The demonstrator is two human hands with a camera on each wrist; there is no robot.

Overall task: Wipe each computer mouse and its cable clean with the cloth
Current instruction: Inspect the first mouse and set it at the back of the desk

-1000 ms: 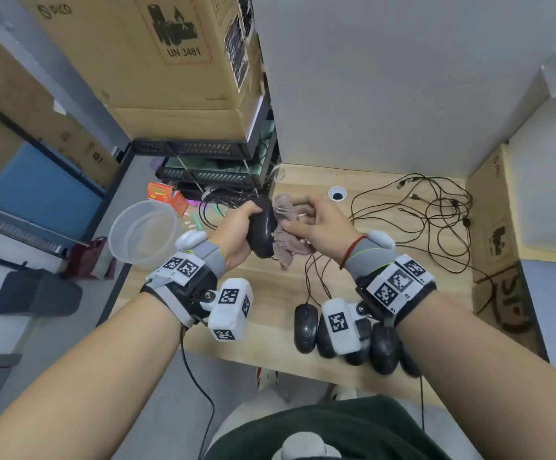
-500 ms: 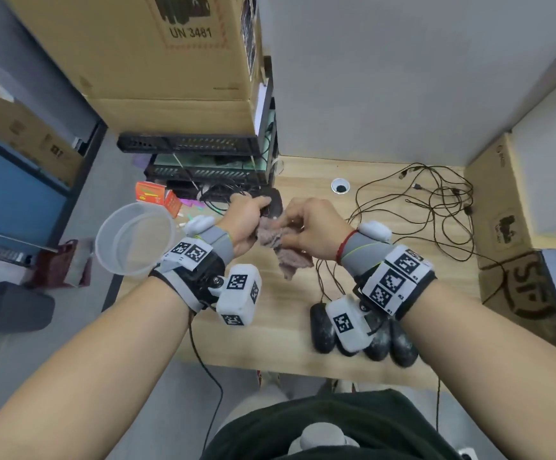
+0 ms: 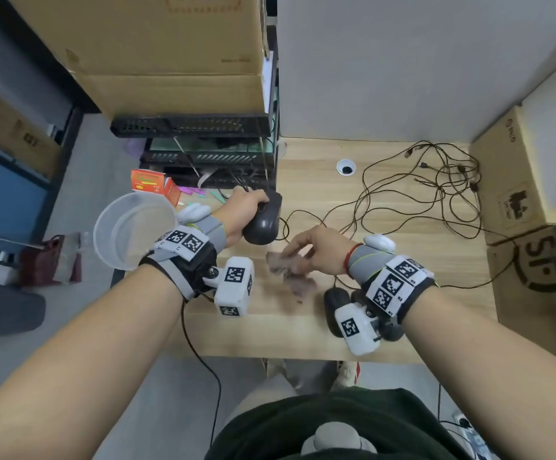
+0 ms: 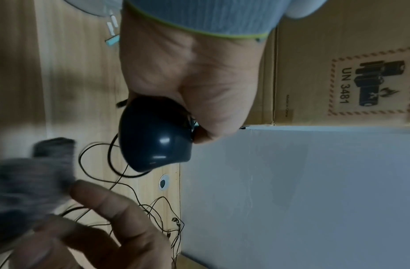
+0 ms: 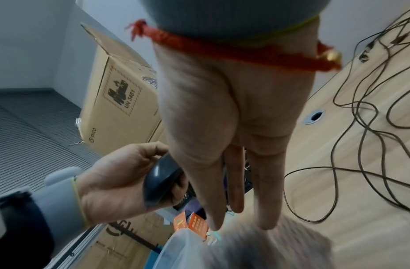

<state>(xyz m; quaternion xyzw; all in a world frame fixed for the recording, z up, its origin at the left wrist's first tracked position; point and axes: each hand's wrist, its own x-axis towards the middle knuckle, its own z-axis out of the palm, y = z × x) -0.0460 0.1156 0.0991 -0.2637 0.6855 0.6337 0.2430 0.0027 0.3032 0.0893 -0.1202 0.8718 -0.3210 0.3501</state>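
- Broadly, the wooden desk (image 3: 402, 260) spreads under both my arms, with a big cardboard box (image 3: 170, 44) stacked on a black rack at the far left and another carton (image 3: 518, 180) against the right wall.
- A clear plastic basin (image 3: 130, 227) sits at the desk's left edge, just beside my left wrist.
- Across the right half of the desk lies a loose tangle of thin black cables (image 3: 435, 194), running back toward the mice.
- A row of dark mice (image 3: 334, 310) waits at the near edge, partly hidden behind my right wrist and its camera block.
- My left hand (image 3: 241, 214) is clenched around the mouse (image 3: 265, 219): fingers curled over its front, thumb along the side, holding it up off the desk just left of the middle, its rounded rear toward me. The left wrist view shows the same grasp (image 4: 190, 87), glossy shell (image 4: 153, 138) sticking out below the palm.
- My right hand (image 3: 316, 249) is spread, fingers straight and pointing down, as the right wrist view shows (image 5: 234, 127); its fingertips are at the cloth, nothing clasped.
- The cloth (image 3: 289, 270), a small grey-brown rag, is blurred, crumpled on or just above the desk below those fingers, apart from the mouse; I can't tell which.
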